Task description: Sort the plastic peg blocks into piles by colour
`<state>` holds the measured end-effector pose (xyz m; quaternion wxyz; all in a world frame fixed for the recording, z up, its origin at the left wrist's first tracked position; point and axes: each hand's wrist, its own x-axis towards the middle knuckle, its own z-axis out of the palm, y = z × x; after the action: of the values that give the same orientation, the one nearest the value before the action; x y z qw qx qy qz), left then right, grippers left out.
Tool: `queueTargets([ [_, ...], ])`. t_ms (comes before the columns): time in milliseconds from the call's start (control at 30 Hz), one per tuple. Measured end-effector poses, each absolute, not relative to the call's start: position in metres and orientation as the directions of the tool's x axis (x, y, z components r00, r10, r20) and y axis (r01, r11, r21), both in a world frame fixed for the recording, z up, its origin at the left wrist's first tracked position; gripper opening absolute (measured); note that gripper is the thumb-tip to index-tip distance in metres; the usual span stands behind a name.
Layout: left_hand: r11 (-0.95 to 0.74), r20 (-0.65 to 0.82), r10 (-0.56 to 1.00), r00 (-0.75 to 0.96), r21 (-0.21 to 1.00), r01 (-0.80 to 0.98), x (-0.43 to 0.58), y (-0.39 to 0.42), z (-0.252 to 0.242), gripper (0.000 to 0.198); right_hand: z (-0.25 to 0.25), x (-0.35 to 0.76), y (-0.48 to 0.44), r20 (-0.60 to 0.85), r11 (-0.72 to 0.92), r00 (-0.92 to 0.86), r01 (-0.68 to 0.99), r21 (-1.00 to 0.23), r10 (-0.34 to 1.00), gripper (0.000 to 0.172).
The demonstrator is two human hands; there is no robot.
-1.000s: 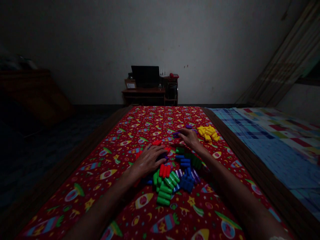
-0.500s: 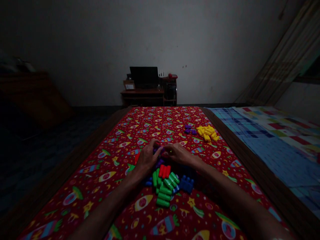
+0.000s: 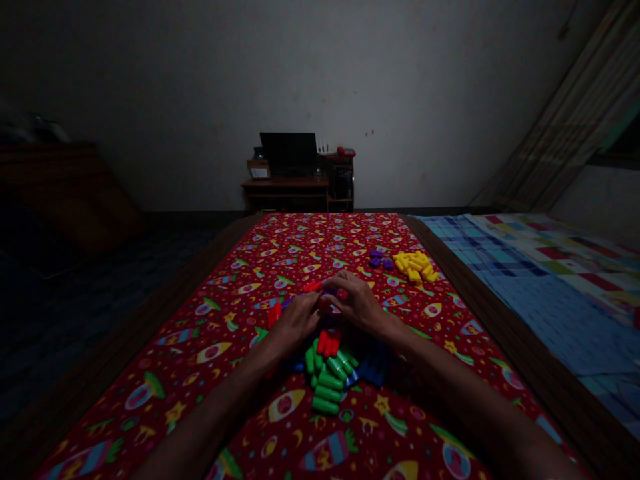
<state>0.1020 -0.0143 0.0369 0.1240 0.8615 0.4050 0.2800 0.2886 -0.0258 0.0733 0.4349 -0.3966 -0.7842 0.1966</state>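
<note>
My left hand [image 3: 299, 317] and my right hand [image 3: 354, 301] meet over the far side of a pile of toy building blocks. The right fingers curl round a purple block [image 3: 330, 291]. Bent fingers close my left hand, but its grip is hidden; a red block [image 3: 313, 287] shows just beyond it. Nearer to me lie green blocks [image 3: 327, 381], with another red block [image 3: 329, 343] on top. Dark blue blocks [image 3: 373, 368] sit at the pile's right, partly in shadow. More red blocks [image 3: 273, 315] lie left of my left hand.
Yellow blocks [image 3: 415, 265] are heaped at the far right of the red patterned cloth [image 3: 215, 353], beside a few purple blocks [image 3: 381, 260]. A desk with a monitor [image 3: 289, 153] stands against the wall. Blue bedding [image 3: 520, 307] lies to the right.
My right hand has shifted slightly forward and its fingers arch higher. My left hand has drawn back and turned lower. A red block now shows beyond the left fingers.
</note>
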Motion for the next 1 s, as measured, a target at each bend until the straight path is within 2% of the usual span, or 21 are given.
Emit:
queueTargets([
  [100, -0.671, 0.409, 0.739, 0.536, 0.368, 0.644, 0.097, -0.015, 0.024, 0.023, 0.079, 0.300, -0.016, 0.525, 0.606, -0.303, 0.397, -0.689, 0.795, 0.012],
  [200, -0.687, 0.416, 0.722, 0.553, 0.332, 0.646, 0.095, -0.014, 0.021, 0.025, 0.077, 0.321, 0.004, 0.475, 0.470, -0.071, 0.327, -0.820, 0.877, 0.018],
  [267, -0.692, 0.354, 0.722, 0.595, 0.356, 0.628, 0.096, -0.013, 0.027, 0.027, 0.070, 0.340, 0.018, 0.414, 0.373, 0.058, 0.336, -0.865, 0.908, 0.021],
  [367, -0.652, 0.277, 0.754, 0.595, 0.426, 0.628, 0.097, -0.008, 0.038, 0.039, 0.057, 0.364, 0.032, 0.377, 0.245, 0.170, 0.512, -0.823, 0.910, 0.023],
  [467, -0.617, 0.319, 0.787, 0.529, 0.434, 0.656, 0.090, -0.002, 0.041, 0.038, 0.053, 0.370, 0.032, 0.413, 0.181, 0.186, 0.689, -0.702, 0.892, 0.030],
  [533, -0.624, 0.344, 0.781, 0.522, 0.381, 0.682, 0.084, 0.000, 0.038, 0.036, 0.056, 0.361, 0.025, 0.421, 0.222, 0.097, 0.732, -0.644, 0.902, 0.030],
  [600, -0.633, 0.343, 0.770, 0.538, 0.309, 0.710, 0.079, 0.002, 0.033, 0.036, 0.061, 0.342, 0.014, 0.387, 0.336, -0.101, 0.720, -0.608, 0.916, 0.027],
  [700, -0.642, 0.340, 0.754, 0.561, 0.207, 0.738, 0.079, 0.002, 0.029, 0.040, 0.066, 0.309, -0.007, 0.248, 0.529, -0.476, 0.664, -0.528, 0.844, 0.022],
  [767, -0.648, 0.333, 0.744, 0.579, 0.149, 0.747, 0.081, 0.002, 0.029, 0.040, 0.067, 0.292, -0.020, 0.146, 0.620, -0.624, 0.665, -0.416, 0.768, 0.021],
  [867, -0.662, 0.288, 0.732, 0.617, 0.090, 0.744, 0.085, 0.003, 0.032, 0.032, 0.067, 0.282, -0.031, 0.081, 0.675, -0.687, 0.675, -0.297, 0.723, 0.034],
  [1000, -0.658, 0.292, 0.738, 0.609, 0.110, 0.745, 0.087, 0.005, 0.034, 0.023, 0.066, 0.286, -0.031, 0.055, 0.672, -0.705, 0.645, -0.365, 0.707, 0.042],
])
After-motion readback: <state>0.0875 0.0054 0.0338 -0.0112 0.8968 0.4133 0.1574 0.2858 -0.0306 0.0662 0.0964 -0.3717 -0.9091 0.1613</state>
